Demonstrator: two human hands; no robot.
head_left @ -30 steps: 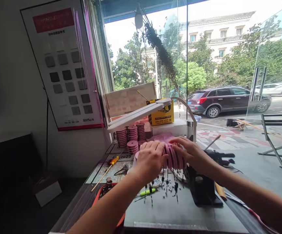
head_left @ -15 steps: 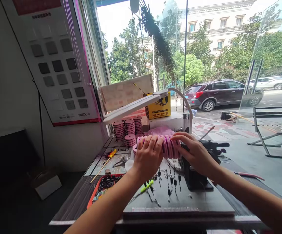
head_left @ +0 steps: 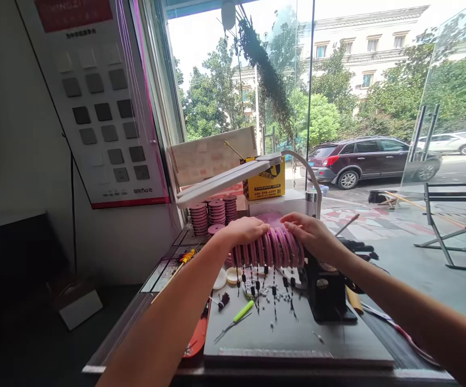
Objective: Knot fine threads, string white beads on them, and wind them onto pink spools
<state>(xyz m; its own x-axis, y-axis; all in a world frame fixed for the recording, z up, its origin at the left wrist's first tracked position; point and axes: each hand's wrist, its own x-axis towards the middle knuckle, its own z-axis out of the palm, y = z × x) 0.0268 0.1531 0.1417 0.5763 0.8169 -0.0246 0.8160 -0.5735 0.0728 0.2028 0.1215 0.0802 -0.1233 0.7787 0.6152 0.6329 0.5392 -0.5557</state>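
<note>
1. Left hand (head_left: 243,231) and right hand (head_left: 311,234) squeezed the pink spools (head_left: 269,250) between them, fingers curled on top.
2. Row spread wider than a second earlier, held above the grey board (head_left: 297,338).

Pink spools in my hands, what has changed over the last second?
The left hand slid leftward along the row of pink spools, uncovering more of it; the row now looks spread longer, with its black-beaded strings dangling below. The right hand kept pressing the right end. The stacked spools, desk lamp and green tool stayed put.
</note>
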